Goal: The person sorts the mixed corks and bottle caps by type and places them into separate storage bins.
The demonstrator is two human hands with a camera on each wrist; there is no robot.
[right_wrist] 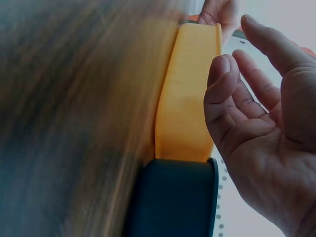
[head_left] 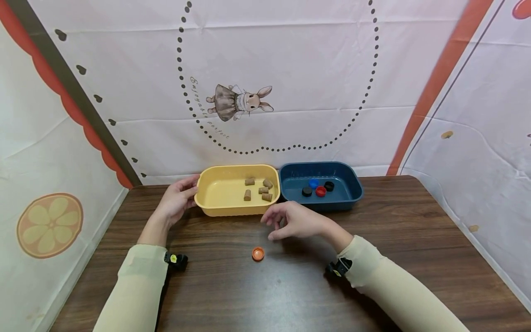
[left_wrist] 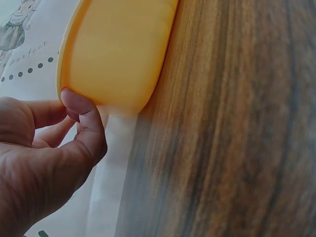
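With thumb and fingers, my left hand [head_left: 177, 198] grips the left end of the yellow tray [head_left: 226, 211]; the left wrist view shows the thumb [left_wrist: 79, 101] at its rim. Several corks [head_left: 247, 195] lie in that tray, mostly towards its right side. My right hand [head_left: 296, 220] hovers over the table in front of the trays, fingers loosely bent and nothing between them. Below and left of it, an orange bottle cap [head_left: 258, 253] lies on the wood.
A dark blue tray [head_left: 352, 196] stands against the yellow one's right end. In it are a blue cap [head_left: 313, 183], a red cap [head_left: 321, 191] and two black caps [head_left: 307, 191]. Behind the brown table [head_left: 232, 295] hangs a printed white cloth [head_left: 315, 69].
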